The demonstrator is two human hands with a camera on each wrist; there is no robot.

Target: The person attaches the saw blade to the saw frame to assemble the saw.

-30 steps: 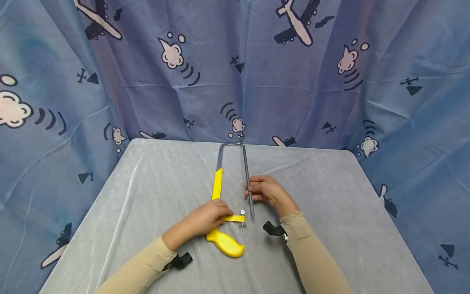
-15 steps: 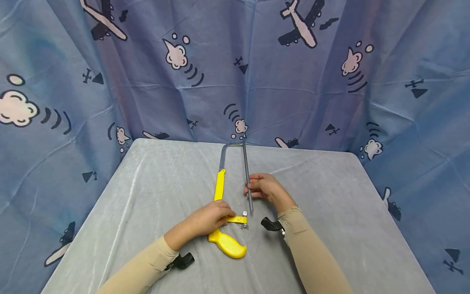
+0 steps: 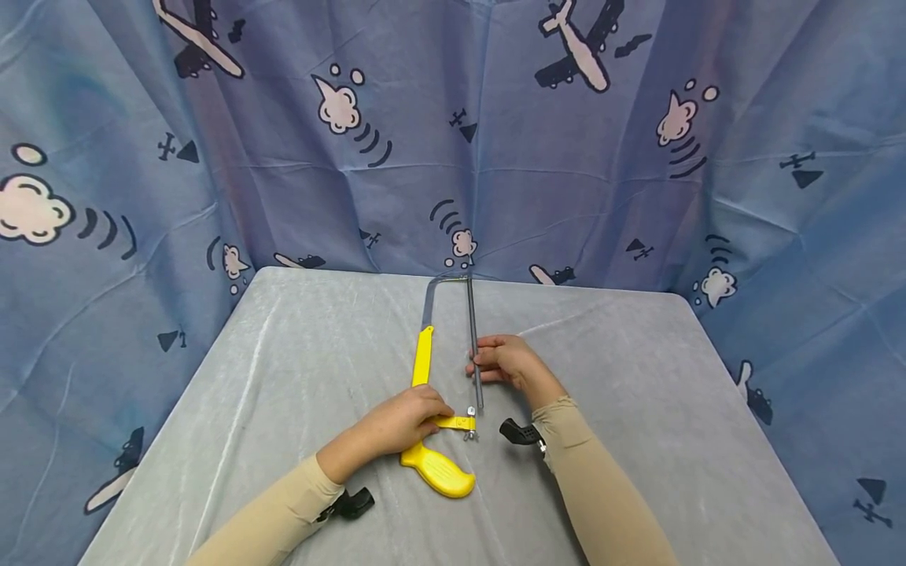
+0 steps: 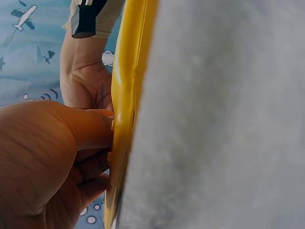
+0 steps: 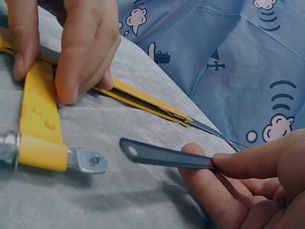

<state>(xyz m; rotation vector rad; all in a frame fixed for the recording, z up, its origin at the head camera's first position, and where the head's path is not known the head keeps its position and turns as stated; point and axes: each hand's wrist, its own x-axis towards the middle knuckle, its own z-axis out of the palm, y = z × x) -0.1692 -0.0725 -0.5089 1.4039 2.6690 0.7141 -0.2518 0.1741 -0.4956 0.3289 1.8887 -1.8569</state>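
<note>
Reaching in from the lower left of the head view, the left hand [image 3: 392, 420] sits palm-down on the yellow hacksaw frame [image 3: 422, 358], which is lying on the grey table [image 3: 318, 354]. The right hand [image 3: 513, 365] angles in from the lower right. The left one covers the corner by the short yellow bracket [image 3: 456, 423] and grips there; the right one pinches the thin dark blade [image 3: 472, 314]. Can't tell if the blade's far end is hooked on, too small.

Left wrist view: left hand's side-on, frame cut off top and bottom, right hand partly hidden behind it. Left thumb and fingertips hold the yellow edge.

Right wrist view: right hand's cropped at the edge, thumb and finger closed on the blade. Its holed end is near the metal stud [image 5: 90, 161], not touching. Left fingers straddle the bracket.
</note>
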